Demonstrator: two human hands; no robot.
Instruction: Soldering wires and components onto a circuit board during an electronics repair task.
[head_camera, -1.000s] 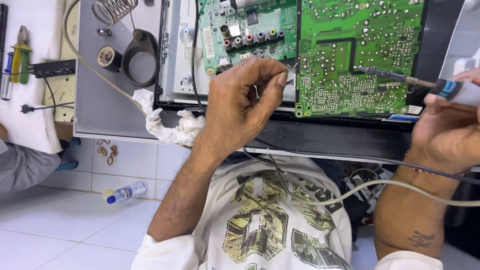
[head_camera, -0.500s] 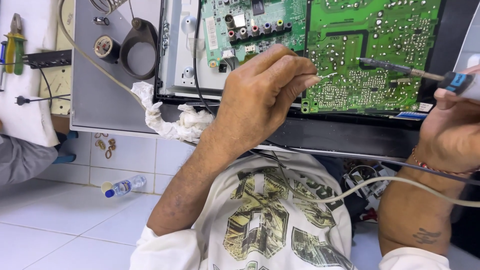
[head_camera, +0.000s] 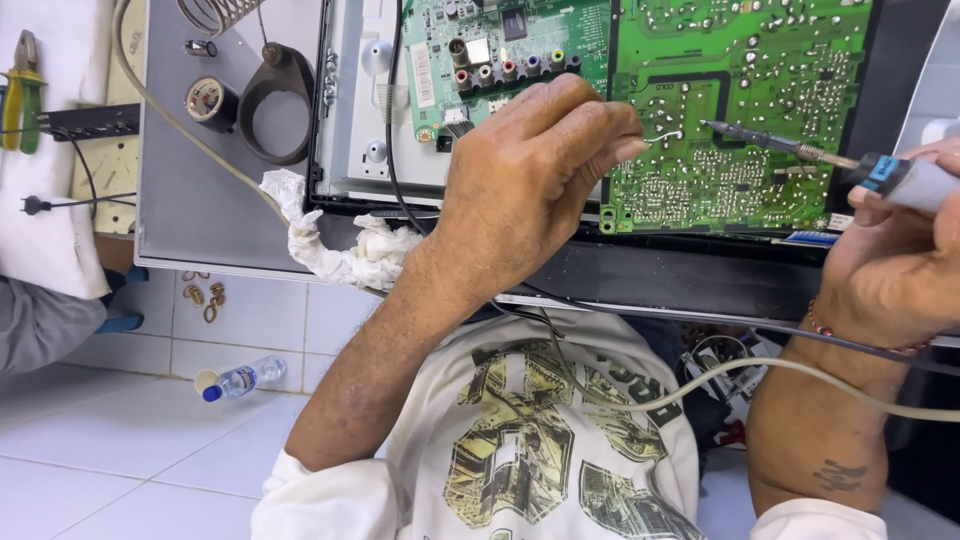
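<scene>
Two bare hands are working over a green printed circuit board (head_camera: 740, 100). The left hand (head_camera: 530, 170) is pinching thin silver solder wire (head_camera: 668, 135) against it, while the right hand (head_camera: 900, 250) is gripping a grey-handled soldering iron (head_camera: 800, 150), tip nearing the wire.

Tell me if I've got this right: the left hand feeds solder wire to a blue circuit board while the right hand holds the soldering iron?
Not quite. The head view shows the circuit board is green, not blue. The left hand does hold solder wire to it, and the right hand holds the soldering iron.

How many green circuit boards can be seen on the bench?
2. A smaller green board sits top centre with coloured sockets; a larger green board lies right of it. The left hand covers part of both.
</scene>
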